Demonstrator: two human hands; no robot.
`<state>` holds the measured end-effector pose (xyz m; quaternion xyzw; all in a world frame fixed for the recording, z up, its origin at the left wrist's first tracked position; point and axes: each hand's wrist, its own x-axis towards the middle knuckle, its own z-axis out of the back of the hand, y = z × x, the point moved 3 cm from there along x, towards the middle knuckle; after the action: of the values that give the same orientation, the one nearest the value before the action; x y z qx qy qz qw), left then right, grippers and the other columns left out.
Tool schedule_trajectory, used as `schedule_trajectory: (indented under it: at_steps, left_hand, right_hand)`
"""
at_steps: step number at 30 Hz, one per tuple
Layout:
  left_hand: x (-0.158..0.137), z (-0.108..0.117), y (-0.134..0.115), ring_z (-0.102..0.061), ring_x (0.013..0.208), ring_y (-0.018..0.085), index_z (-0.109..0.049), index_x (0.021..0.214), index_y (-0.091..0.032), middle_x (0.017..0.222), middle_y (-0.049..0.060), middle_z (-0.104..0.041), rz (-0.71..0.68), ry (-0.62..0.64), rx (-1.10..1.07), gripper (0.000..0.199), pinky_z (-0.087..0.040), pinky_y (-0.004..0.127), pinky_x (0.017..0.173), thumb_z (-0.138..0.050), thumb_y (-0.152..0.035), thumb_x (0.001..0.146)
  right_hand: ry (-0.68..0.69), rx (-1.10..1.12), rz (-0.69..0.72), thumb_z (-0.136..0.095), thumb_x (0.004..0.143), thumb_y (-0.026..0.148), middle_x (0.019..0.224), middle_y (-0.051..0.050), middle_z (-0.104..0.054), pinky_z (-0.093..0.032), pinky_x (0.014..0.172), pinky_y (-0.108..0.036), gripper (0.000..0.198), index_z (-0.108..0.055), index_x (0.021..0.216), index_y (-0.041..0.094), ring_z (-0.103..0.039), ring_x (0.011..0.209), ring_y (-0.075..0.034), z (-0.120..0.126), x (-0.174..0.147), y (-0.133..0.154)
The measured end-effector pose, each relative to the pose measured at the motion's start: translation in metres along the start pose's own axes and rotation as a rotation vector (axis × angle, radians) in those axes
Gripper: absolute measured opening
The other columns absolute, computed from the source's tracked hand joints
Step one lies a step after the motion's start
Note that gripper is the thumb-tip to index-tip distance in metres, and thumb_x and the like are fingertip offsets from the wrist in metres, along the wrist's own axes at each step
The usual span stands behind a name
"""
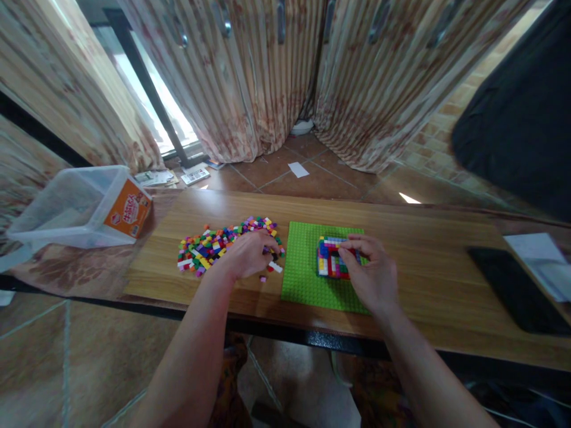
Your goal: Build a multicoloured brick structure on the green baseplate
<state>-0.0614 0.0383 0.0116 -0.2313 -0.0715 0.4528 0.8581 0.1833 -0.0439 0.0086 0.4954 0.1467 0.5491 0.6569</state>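
A green baseplate [303, 261] lies on the wooden table, carrying a low rectangular structure of multicoloured toy bricks [328, 261]. Over the right part of that structure is my right hand [372, 270], its thumb and forefinger closed together at the bricks; anything between them is too small to make out. To the left of the plate spreads a pile of loose toy bricks [214, 244] in many colours. My left hand [252, 252] reaches into the pile's right end with fingers bent down, and its fingertips are partly hidden among the bricks.
A clear plastic bin [66, 220] with an orange label stands at the left. On the right of the table [428, 261] lie a black flat device [513, 291] and some white paper [530, 249]. Curtains [250, 77] hang behind the table.
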Motion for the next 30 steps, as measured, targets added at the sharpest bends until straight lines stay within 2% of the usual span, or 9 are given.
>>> schedule_trajectory:
  at_steps: [5,11,19,22,26,30]
  left_hand:
    - [-0.001,0.001,-0.003,-0.066,0.093,0.019,-0.078,0.097,-0.026,0.103,0.002,-0.072,0.019,0.008,0.014,0.038,-0.051,0.03,0.086,-0.052,-0.01,0.076]
    - [0.0,0.002,-0.005,-0.064,0.088,0.02,-0.076,0.084,-0.022,0.093,0.005,-0.07,-0.016,0.001,0.032,0.025,-0.05,0.031,0.081,-0.055,-0.011,0.076]
    - [0.0,0.002,-0.004,-0.062,0.084,0.019,-0.07,0.085,-0.018,0.09,0.005,-0.067,-0.01,-0.032,0.011,0.016,-0.048,0.03,0.078,-0.055,-0.013,0.079]
    - [0.0,0.006,-0.006,-0.06,0.081,0.018,-0.067,0.085,-0.018,0.088,0.004,-0.065,-0.064,-0.085,-0.041,0.013,-0.046,0.029,0.073,-0.056,-0.013,0.081]
    - [0.003,0.008,-0.021,-0.057,0.077,0.016,-0.061,0.081,-0.017,0.084,0.002,-0.062,-0.155,-0.183,-0.124,0.007,-0.045,0.028,0.071,-0.057,-0.012,0.082]
    - [0.01,-0.009,-0.054,-0.06,0.088,0.017,-0.058,0.084,-0.018,0.09,0.003,-0.062,-0.28,-0.279,-0.212,0.007,-0.048,0.03,0.079,-0.057,-0.012,0.084]
  right_hand:
    - [0.004,-0.001,0.006,-0.064,0.081,0.03,0.107,-0.01,-0.068,-0.048,0.095,-0.045,0.013,-0.074,0.08,0.021,-0.064,0.102,-0.025,0.0,0.0,0.001]
    - [0.0,-0.026,0.018,-0.064,0.081,0.03,0.106,-0.009,-0.068,-0.049,0.093,-0.044,0.013,-0.073,0.08,0.022,-0.065,0.1,-0.024,0.001,0.001,0.001]
    - [-0.004,-0.018,0.037,-0.064,0.081,0.029,0.106,-0.009,-0.068,-0.049,0.093,-0.045,0.012,-0.073,0.08,0.021,-0.065,0.101,-0.025,0.003,0.002,0.001]
    - [-0.036,-0.028,0.034,-0.063,0.082,0.029,0.106,-0.009,-0.067,-0.049,0.093,-0.045,0.013,-0.073,0.08,0.021,-0.065,0.102,-0.025,0.008,0.005,0.0]
    - [-0.105,-0.007,0.014,-0.064,0.082,0.03,0.102,-0.008,-0.069,-0.051,0.089,-0.045,0.013,-0.072,0.081,0.021,-0.065,0.1,-0.025,0.016,0.01,-0.006]
    - [-0.129,0.007,0.005,-0.064,0.082,0.03,0.102,-0.008,-0.069,-0.052,0.085,-0.044,0.012,-0.072,0.081,0.021,-0.065,0.099,-0.025,0.017,0.012,-0.009]
